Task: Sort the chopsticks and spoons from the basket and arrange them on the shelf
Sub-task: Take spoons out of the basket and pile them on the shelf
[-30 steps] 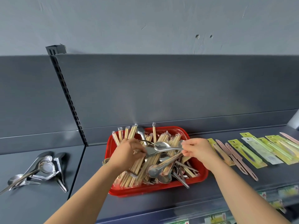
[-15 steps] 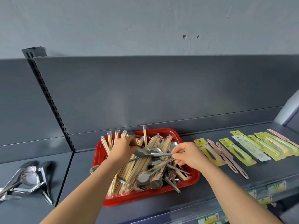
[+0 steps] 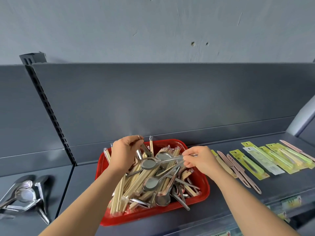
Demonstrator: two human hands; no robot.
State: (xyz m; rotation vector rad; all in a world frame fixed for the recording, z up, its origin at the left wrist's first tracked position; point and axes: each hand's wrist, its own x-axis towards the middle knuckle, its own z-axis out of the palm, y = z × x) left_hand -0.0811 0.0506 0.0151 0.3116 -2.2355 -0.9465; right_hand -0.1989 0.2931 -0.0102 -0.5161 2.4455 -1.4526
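A red basket (image 3: 203,189) stands on the grey shelf (image 3: 81,189), heaped with wrapped wooden chopsticks (image 3: 136,181) and metal spoons (image 3: 151,183). My right hand (image 3: 201,159) pinches the handle end of a spoon (image 3: 150,164) and holds it level above the pile, bowl toward the left. My left hand (image 3: 124,154) is over the basket's back left part, its fingers curled round the handles of other spoons (image 3: 141,151). Parts of the pile are hidden under both hands.
Metal squeezers (image 3: 25,198) lie in the shelf bay on the left, beyond a slotted upright (image 3: 51,114). To the right of the basket lie pink knives (image 3: 238,171) and yellow-green packaged knives (image 3: 265,159). Price tags (image 3: 289,201) line the shelf's front edge.
The spoon in my right hand has risen slightly clear of the pile. My left hand has lifted toward the basket's back edge with its spoons. The camera moved closer.
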